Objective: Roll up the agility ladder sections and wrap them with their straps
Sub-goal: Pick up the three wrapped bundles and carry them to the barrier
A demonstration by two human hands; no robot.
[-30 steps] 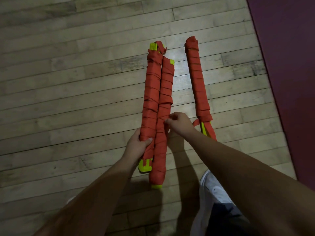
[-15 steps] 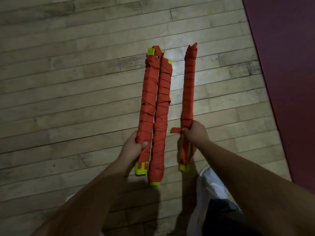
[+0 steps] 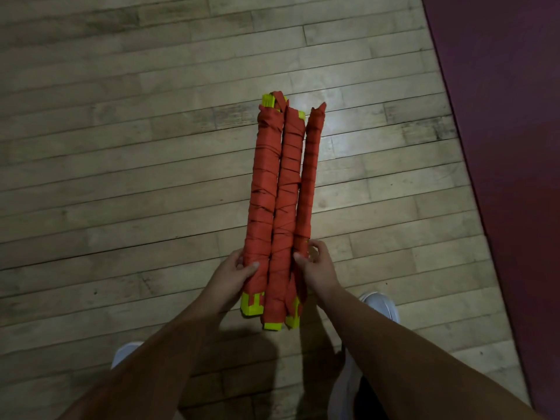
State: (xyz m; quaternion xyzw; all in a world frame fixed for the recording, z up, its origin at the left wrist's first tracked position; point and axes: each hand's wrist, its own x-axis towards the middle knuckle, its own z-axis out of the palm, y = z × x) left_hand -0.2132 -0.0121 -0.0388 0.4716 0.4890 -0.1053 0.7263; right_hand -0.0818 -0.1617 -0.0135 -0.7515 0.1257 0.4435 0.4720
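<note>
Gym floor: pale wooden floorboards (image 3: 121,177) fill the view beneath me.
Mat: a maroon mat (image 3: 500,116) runs along the floor's right edge, well apart from my load.
Ladder sections: three rolled bundles, each wound in orange strap, are pressed side by side in my hands. They are the left bundle (image 3: 263,189), the middle bundle (image 3: 288,189) and the thinner right bundle (image 3: 309,177). Their shadow under the near ends suggests I hold them off the boards.
Left hand (image 3: 233,277): it grips the left bundle near its near end, thumb across the front, fingers curled behind.
Right hand (image 3: 318,268): its fingers curl round the right bundle at the same height.
Shoes: my white shoes (image 3: 381,304) show below, one on each side.
Rung ends: yellow rung ends (image 3: 253,304) poke out at the near tips, and again at the far tip of the left bundle.
Step in hand: as I judge it, gathering the wrapped sections into one stack.
Doing it well: I should squeeze inward so the middle bundle stays pinned. I should level the yellow ends and check the right bundle's strap end, which I cannot tell is tucked.
Long axis: all three run straight away from me, near ends at my hands, far ends leaning slightly right.
</note>
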